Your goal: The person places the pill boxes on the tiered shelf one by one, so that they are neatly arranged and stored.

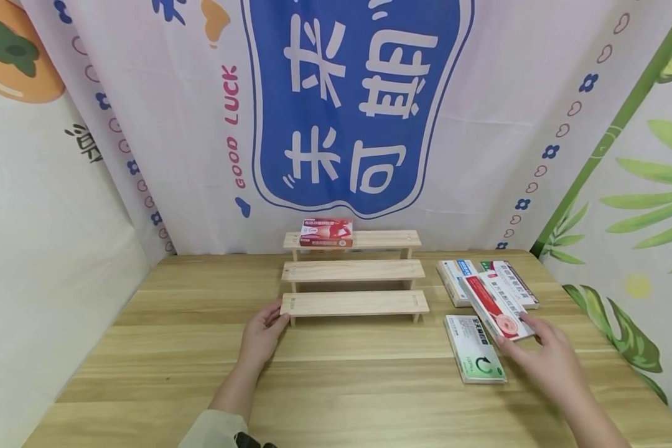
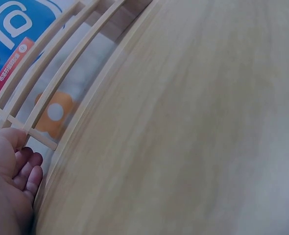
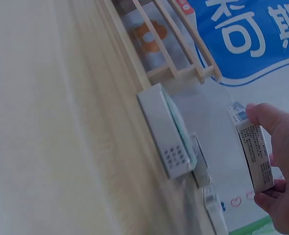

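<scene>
My right hand (image 1: 549, 354) grips a red and white medicine box (image 1: 498, 305) by its near end, thumb on one edge and fingers on the other. In the right wrist view this box (image 3: 254, 152) is lifted above the tabletop, its printed narrow side showing. At the lowest step of a three-step wooden rack (image 1: 353, 303), my left hand (image 1: 262, 333) pinches the left end. The left wrist view shows the thumb on the rack's end, with the other fingers curled below. A red and white box (image 1: 326, 233) lies on the rack's top step, toward the left.
Right of the rack lie a green and white box (image 1: 475, 348), a blue and white box (image 1: 455, 280) and a white box with a dark red edge (image 1: 518, 283). The held box overlaps them in the head view. A printed cloth (image 1: 190, 124) hangs behind the wooden table (image 1: 201, 280).
</scene>
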Motion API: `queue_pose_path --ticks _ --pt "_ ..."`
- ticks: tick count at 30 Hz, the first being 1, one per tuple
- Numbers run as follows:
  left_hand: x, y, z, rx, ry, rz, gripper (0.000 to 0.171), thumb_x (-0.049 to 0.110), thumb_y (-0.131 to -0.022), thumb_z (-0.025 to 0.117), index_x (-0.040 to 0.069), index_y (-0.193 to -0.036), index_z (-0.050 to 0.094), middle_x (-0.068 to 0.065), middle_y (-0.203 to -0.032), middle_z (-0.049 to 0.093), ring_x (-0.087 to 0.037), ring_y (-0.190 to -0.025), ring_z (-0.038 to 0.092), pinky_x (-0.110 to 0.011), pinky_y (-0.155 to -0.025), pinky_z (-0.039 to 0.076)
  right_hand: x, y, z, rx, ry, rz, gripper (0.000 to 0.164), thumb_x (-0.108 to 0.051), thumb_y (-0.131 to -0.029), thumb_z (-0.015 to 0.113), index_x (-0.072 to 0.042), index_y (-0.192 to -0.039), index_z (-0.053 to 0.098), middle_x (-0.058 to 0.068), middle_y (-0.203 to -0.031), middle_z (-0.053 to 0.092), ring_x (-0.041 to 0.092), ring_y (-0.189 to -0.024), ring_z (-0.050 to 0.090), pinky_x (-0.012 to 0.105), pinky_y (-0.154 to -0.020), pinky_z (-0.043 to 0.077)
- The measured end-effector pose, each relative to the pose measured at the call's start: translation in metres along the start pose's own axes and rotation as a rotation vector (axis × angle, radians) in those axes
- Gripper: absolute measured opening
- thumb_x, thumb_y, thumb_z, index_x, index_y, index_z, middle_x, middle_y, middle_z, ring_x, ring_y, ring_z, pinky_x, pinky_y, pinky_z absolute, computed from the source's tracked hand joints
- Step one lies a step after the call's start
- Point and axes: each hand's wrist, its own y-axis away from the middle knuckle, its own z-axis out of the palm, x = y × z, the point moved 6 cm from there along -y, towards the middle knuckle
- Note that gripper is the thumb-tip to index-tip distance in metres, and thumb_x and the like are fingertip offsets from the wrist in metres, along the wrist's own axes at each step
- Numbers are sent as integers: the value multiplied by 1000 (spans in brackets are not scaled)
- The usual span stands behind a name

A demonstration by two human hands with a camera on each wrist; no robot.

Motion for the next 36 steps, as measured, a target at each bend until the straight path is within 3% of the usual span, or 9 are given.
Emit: queue_pose_path --ticks 9,19,36 --pt "-1 0 0 4 -3 -12 44 14 -97 60 0 -138 52 -18 -136 60 -29 -125 58 -39 -106 49 -46 -22 0 -45 -5 -98 92 -62 -86 63 -1 -149 36 37 -147 32 55 -125 42 70 -94 42" --pt "-1 -1 -1 3 4 4 44 12 -97 60 -1 -138 52 -19 -135 60 -29 -125 58 -27 -101 51 -87 -47 8 -109 -39 -144 94 -65 -84 63 -8 -152 31 33 -154 24 55 -139 24 77 -102 31" --pt "0 0 -1 31 17 12 42 10 -95 62 -2 -135 54 -20 -132 62 -30 -123 59 -30 -101 52 -143 -98 38 -139 -29 -256 85 -60 -85 65 -11 -150 38 25 -151 37 47 -135 39 67 -105 38"
